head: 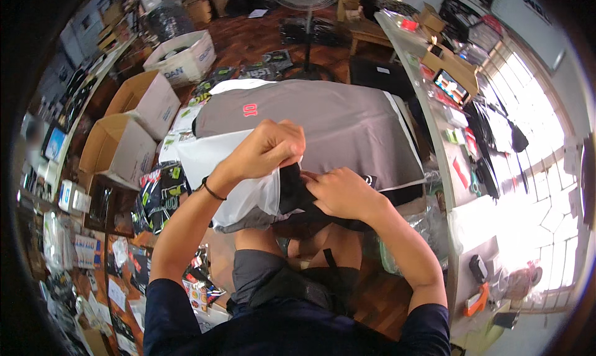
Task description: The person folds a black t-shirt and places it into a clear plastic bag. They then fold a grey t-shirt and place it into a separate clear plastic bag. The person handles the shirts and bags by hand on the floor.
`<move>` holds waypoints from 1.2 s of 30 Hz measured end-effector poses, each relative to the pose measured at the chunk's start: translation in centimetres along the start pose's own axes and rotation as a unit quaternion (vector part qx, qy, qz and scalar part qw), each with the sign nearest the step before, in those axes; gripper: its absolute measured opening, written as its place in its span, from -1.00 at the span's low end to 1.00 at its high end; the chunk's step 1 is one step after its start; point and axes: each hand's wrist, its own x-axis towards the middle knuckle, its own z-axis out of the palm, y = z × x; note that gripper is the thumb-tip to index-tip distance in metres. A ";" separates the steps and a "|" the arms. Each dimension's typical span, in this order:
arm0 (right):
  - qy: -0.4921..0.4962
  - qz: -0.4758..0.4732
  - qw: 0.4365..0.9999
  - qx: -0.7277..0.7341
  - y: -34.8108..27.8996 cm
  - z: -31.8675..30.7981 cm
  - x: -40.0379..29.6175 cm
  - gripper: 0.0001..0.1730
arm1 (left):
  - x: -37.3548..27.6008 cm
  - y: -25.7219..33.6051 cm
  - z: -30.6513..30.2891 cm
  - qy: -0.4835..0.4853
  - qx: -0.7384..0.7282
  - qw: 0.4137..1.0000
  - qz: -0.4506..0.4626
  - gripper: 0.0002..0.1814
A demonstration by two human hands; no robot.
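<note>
My left hand (274,146) is closed on the upper edge of a white translucent garment bag (251,193), its fingers curled in. Black fabric (293,190) shows at the bag's opening, just below that hand. To its right, my right hand (342,193) pinches the black fabric with thumb and forefinger. The bag and the fabric hang over the near edge of a large grey garment (335,118), spread flat before me, with a pink-red number near its upper left.
Open cardboard boxes (116,144) and a white woven bin (184,60) stand at the left, beside packaged garments (163,193). A pedestal fan (305,30) stands beyond the grey garment. At the right runs a long table (419,72) with a phone (450,86), scissors and an orange tape dispenser (477,300).
</note>
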 end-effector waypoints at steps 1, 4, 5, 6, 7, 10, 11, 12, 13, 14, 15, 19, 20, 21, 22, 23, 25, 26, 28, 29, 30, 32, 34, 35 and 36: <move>-0.007 0.018 1.000 0.009 0.3 0.3 -0.3 -0.53 | 0.0 -0.4 0.3 0.000 0.065 0.998 0.005 -0.49; -0.029 0.057 0.996 0.057 0.7 1.2 -0.6 -0.56 | -0.6 -1.9 1.5 0.000 0.167 0.986 -0.008 -0.75; -0.033 0.064 0.994 0.086 1.0 1.8 -0.6 -0.60 | -0.7 -2.7 2.1 -0.002 0.180 0.984 0.011 -0.76; -0.038 0.069 0.991 0.111 1.3 2.3 -0.6 -0.63 | -0.3 -3.4 2.9 0.000 0.194 0.980 0.034 -0.78; -0.012 0.075 0.990 0.119 1.3 3.0 -0.3 -0.64 | -0.1 -3.8 3.3 0.006 0.217 0.975 0.051 -0.79; 0.005 0.096 0.983 0.155 1.3 5.8 0.9 -0.56 | 1.1 -5.0 5.1 -0.012 0.154 0.988 0.015 -0.77; 0.054 0.078 0.982 0.164 1.4 6.7 1.6 -0.57 | 1.4 -5.4 5.4 -0.021 0.143 0.989 0.010 -0.77; 0.102 0.066 0.978 0.172 1.4 7.5 2.0 -0.59 | 1.9 -5.3 5.5 -0.033 0.112 0.993 -0.021 -0.71; 0.152 0.054 0.970 0.181 1.3 8.1 2.6 -0.60 | 2.1 -5.4 5.6 -0.042 0.113 0.992 -0.030 -0.70; 0.165 0.073 0.966 0.185 1.2 9.1 3.2 -0.60 | 2.3 -5.5 5.8 -0.051 0.114 0.991 -0.039 -0.69; 0.179 0.092 0.961 0.188 1.0 9.8 4.1 -0.61 | 2.3 -5.8 5.8 -0.061 0.117 0.990 -0.047 -0.68; 0.149 0.119 0.965 0.182 2.5 10.7 5.2 -0.60 | 1.7 -5.5 5.8 0.031 0.330 0.942 0.056 -0.79; 0.179 0.087 0.967 0.162 3.6 10.4 4.9 -0.59 | 1.5 -4.0 5.9 0.107 0.357 0.926 0.063 -0.83; 0.116 0.134 0.966 0.188 4.3 9.7 5.0 -0.57 | 0.8 -2.8 6.2 0.182 0.383 0.903 0.067 -0.84; 0.052 0.175 0.959 0.217 4.3 8.5 5.4 -0.56 | -1.6 -2.1 6.4 0.245 0.351 0.903 0.027 -0.74; -0.012 0.218 0.946 0.240 4.3 7.7 5.5 -0.54 | -5.3 -2.5 7.0 0.287 0.344 0.894 0.004 -0.64; 0.055 0.207 0.946 0.244 4.3 8.4 5.7 -0.54 | -9.7 -3.4 9.5 0.374 0.342 0.859 -0.074 -0.45; 0.091 0.200 0.942 0.252 3.4 8.1 5.8 -0.55 | -10.9 -3.4 11.0 0.417 0.343 0.831 -0.132 -0.35; 0.163 0.199 0.936 0.240 2.4 8.1 5.5 -0.62 | -11.2 -4.7 12.9 0.484 0.300 0.797 -0.202 -0.18; 0.149 0.212 0.939 0.224 2.0 8.2 5.4 -0.61 | -11.2 -5.4 13.5 0.509 0.263 0.791 -0.217 -0.11; 0.133 0.226 0.943 0.207 1.2 7.6 5.4 -0.61 | -11.2 -6.1 14.0 0.533 0.224 0.782 -0.232 -0.03; 0.127 0.214 0.959 0.134 0.1 8.1 5.5 -0.66 | -11.3 -7.5 13.7 0.545 0.215 0.781 -0.219 -0.02; 0.049 0.220 0.971 0.077 -1.3 6.8 5.7 -0.70 | -10.9 -8.1 12.9 0.509 0.188 0.813 -0.210 -0.04; 0.010 0.223 0.974 0.050 -2.1 6.4 5.9 -0.70 | -10.8 -8.1 13.0 0.499 0.186 0.818 -0.216 -0.05; 0.052 0.217 0.975 -0.005 -2.3 6.9 5.8 -0.76 | -10.4 -8.3 13.4 0.485 0.183 0.827 -0.218 -0.06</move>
